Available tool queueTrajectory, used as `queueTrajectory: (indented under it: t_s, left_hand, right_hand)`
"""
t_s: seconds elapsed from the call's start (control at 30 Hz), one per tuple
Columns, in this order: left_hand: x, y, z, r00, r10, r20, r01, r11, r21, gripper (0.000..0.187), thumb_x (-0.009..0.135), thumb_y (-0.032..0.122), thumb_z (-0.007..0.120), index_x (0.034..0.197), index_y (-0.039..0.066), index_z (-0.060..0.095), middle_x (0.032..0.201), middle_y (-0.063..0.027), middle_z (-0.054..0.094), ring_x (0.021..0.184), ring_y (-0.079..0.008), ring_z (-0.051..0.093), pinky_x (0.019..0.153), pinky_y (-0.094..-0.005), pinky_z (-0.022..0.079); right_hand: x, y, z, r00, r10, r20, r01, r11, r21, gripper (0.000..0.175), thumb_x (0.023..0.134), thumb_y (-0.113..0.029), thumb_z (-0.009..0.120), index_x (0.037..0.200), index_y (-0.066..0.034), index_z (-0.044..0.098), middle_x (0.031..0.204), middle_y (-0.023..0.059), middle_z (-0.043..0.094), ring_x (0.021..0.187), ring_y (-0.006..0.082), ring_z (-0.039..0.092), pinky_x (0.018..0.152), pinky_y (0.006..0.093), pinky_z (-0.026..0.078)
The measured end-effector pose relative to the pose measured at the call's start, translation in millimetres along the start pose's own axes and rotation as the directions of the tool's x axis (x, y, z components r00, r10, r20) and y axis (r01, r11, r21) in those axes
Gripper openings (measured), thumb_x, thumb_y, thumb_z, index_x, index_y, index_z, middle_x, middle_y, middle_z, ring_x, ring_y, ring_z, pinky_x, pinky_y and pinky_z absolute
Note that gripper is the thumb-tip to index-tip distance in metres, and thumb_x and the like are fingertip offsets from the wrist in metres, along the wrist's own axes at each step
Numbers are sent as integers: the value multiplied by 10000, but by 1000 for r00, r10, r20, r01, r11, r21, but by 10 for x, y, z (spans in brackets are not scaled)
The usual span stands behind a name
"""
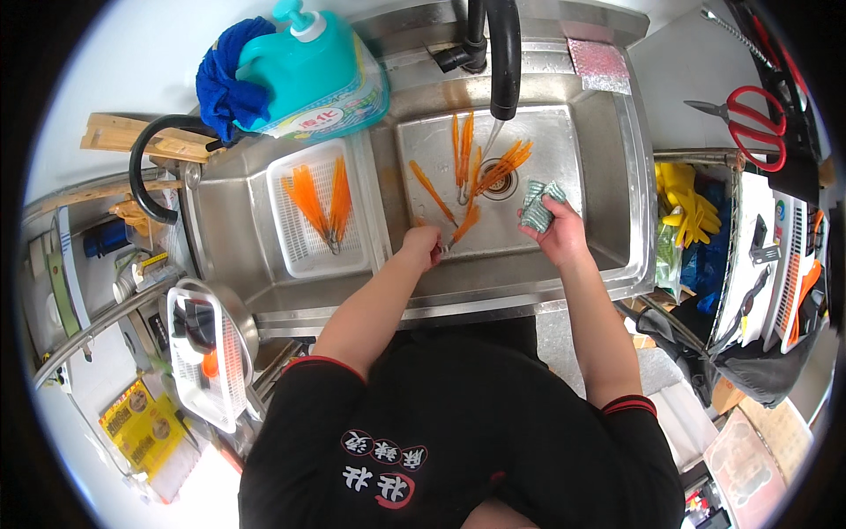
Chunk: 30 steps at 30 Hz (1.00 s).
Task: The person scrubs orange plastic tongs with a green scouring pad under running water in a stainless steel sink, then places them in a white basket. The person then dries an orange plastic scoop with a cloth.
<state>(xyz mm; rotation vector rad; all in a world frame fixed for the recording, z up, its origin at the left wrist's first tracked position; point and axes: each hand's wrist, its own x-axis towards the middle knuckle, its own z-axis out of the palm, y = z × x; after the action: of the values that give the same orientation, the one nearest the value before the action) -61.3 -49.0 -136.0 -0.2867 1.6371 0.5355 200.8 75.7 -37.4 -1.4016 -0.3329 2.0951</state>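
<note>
My left hand is at the front left of the right sink basin, its fingers closed at the metal end of an orange utensil. That utensil's orange part looks blurred. My right hand grips a crumpled green-and-white scrubbing pad over the basin's right side. Several more slender orange utensils with thin metal ends lie on the basin floor around the drain. A thin stream of water runs from the black faucet.
A white perforated basket with orange utensils stands in the left basin. Behind it are a teal detergent jug and a blue cloth. Red-handled scissors hang at right, above yellow rubber gloves.
</note>
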Motion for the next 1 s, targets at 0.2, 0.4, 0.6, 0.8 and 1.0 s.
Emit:
queueTrajectory:
  t_s: [0.2,0.4,0.6,0.8,1.0]
  left_hand:
    - [-921,176,24,962,164,219,-36,868,-495,99,842,10,567,911,79,554,886,-60,590,973,-257,706,814,-528,595]
    - [-1263,487,387,837,437,330,-189,796,-574,156,917,-13,633,1042,71,593,997,-63,660,966,-253,707,866,-508,600]
    - [-1112,286,540,694,645,320,-664,745,-63,318,889,22,734,1198,31,661,1002,-19,694,871,-121,648,753,-277,539]
    - [-1172,348,413,694,675,252,-715,605,350,578,771,85,787,1300,14,566,1083,-100,681,950,-186,640,881,-331,512]
    - [-1652,477,265,692,646,323,-690,459,560,607,743,79,685,1322,19,512,1039,-156,668,965,-282,661,880,-384,511]
  right_hand:
    - [89,64,-191,994,95,62,-102,985,138,377,1041,-260,473,1362,-64,509,1225,130,667,1099,325,665,943,597,533]
    - [316,417,7,972,234,-29,-221,947,235,409,1074,-327,450,1396,-77,488,1402,140,562,1264,375,546,1117,665,328]
    - [597,551,576,982,132,136,-151,978,146,282,1071,-208,458,1246,-29,586,1037,101,696,927,263,699,825,448,579]
    - [777,764,888,992,-117,41,124,941,-315,164,940,-101,586,1030,9,668,883,82,680,837,222,673,712,372,551]
    - [1365,671,777,934,-358,18,212,512,-833,310,933,-202,543,1018,72,660,940,179,702,816,275,690,688,384,548]
